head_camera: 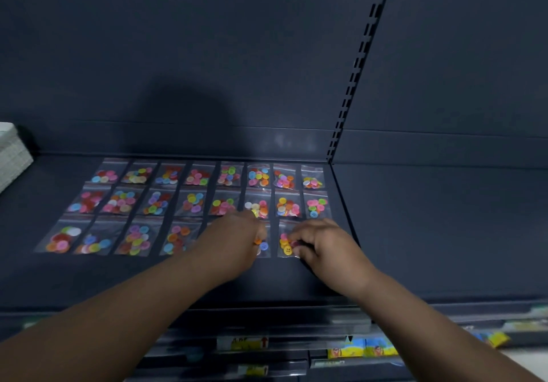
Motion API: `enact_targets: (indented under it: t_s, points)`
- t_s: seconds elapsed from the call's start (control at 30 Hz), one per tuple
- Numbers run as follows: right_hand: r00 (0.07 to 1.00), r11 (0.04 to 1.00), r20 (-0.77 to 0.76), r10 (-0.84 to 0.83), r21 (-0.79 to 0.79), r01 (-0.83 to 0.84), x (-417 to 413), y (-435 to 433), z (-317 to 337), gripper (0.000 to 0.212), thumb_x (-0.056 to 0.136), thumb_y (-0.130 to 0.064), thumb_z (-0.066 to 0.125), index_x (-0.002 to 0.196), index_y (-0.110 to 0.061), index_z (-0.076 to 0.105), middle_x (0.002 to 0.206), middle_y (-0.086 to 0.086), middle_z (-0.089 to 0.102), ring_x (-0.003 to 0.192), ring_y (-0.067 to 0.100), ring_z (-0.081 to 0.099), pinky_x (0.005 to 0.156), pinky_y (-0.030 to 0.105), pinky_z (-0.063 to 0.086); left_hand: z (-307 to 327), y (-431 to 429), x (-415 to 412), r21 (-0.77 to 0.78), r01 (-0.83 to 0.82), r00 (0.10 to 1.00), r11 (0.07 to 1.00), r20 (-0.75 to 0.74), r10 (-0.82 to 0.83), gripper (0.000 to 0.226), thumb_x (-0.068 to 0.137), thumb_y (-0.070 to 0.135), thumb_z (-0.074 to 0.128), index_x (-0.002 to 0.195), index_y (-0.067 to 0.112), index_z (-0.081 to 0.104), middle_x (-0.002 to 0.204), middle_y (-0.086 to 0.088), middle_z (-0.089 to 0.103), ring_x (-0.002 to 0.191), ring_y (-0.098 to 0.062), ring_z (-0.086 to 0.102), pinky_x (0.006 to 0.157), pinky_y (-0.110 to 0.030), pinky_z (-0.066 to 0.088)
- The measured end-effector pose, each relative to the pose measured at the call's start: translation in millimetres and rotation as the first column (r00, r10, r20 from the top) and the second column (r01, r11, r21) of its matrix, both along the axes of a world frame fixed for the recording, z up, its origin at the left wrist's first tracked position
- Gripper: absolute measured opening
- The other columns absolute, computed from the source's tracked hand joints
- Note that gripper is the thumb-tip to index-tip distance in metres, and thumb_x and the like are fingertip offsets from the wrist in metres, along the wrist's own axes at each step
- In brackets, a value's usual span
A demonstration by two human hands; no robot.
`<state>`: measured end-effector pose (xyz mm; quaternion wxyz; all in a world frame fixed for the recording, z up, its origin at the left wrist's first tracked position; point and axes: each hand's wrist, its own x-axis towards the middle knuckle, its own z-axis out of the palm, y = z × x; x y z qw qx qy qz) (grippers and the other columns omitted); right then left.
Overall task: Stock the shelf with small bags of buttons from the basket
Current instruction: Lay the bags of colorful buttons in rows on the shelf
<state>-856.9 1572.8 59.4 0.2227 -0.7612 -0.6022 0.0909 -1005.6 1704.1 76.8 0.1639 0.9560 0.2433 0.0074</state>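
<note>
Pinched a small clear plastic bag of coloured buttons (286, 246), lower centre-right, with right hand (323, 245), flat on the dark grey metal shelf (296, 280). Covered neighbouring bag (264, 245) with left hand (237, 239); grip too blurred to tell. Probably needed squaring to front row, gaps even.

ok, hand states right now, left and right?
Left hand: cannot tell; fingers blurred over a small clear plastic bag of coloured buttons.
Right hand: pinches the neighbouring clear bag of buttons.

text: none legible | lower-shelf labels (243, 344): too blurred to read
</note>
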Motion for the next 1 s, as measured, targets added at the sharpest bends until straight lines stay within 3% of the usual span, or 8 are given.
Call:
enact_targets:
  t_s: [0.23,0.4,0.57,0.67,0.8,1.0]
  points:
    - [0.998,0.998,0.023,0.053,-0.038,-0.052,1,5,1,0.019,0.09,-0.019,0.06,0.108,-0.018,0.068,0.112,-0.004,0.063,0.104,0.016,0.048,0.085,0.015,0.033,-4,2,0,0.001,0.028,0.999,1.0,0.046,-0.028,0.02,0.09,0.021,0.058,0.108,0.022,0.065,0.113,0.005,0.056,0.106,-0.012,0.049,0.087,-0.024,0.043]
    - [1.0,1.0,-0.009,0.024,0.018,-0.023,0,11,14,0.021,0.091,-0.018,0.058,0.109,-0.018,0.068,0.115,-0.005,0.062,0.111,0.015,0.047,0.087,0.013,0.031,-2,8,-4,0.004,-0.004,0.987,1.0,0.16,0.004,0.011,0.087,0.019,0.058,0.095,0.019,0.066,0.1,0.004,0.056,0.098,-0.014,0.05,0.081,-0.026,0.042]
    - [0.993,0.996,0.099,0.058,0.069,-0.065,-14,38,36,0.022,0.091,-0.019,0.057,0.111,-0.019,0.066,0.116,-0.004,0.061,0.11,0.019,0.048,0.088,0.019,0.034,15,30,-23,0.087,-0.072,0.96,0.994,0.277,0.046,0.019,0.083,0.02,0.063,0.101,0.017,0.066,0.104,0.001,0.059,0.101,-0.016,0.052,0.084,-0.028,0.043]
    - [0.978,0.992,0.182,0.106,0.054,-0.118,-34,65,48,0.028,0.09,-0.021,0.059,0.118,-0.017,0.062,0.125,0.0,0.056,0.115,0.023,0.047,0.096,0.025,0.035,31,51,-47,0.159,-0.126,0.95,0.979,0.303,0.073,0.029,0.078,0.022,0.067,0.106,0.013,0.067,0.106,-0.007,0.063,0.1,-0.025,0.057,0.089,-0.033,0.047]
    - [0.952,0.979,0.244,0.183,0.043,-0.199,-73,109,68,0.039,0.087,-0.021,0.061,0.125,-0.015,0.058,0.129,0.005,0.054,0.117,0.028,0.048,0.102,0.034,0.037,51,87,-93,0.249,-0.193,0.951,0.949,0.285,0.119,0.04,0.068,0.029,0.061,0.103,0.011,0.069,0.098,-0.011,0.066,0.091,-0.034,0.063,0.085,-0.037,0.05]
    - [0.927,0.953,0.245,0.284,0.035,-0.301,-154,189,90,0.042,0.087,-0.029,0.054,0.127,-0.017,0.056,0.129,0.003,0.052,0.113,0.028,0.048,0.098,0.031,0.038,79,151,-188,0.26,-0.321,0.928,0.911,0.276,0.249,0.043,0.071,0.034,0.056,0.107,0.014,0.068,0.104,-0.009,0.064,0.096,-0.031,0.061,0.087,-0.039,0.05]
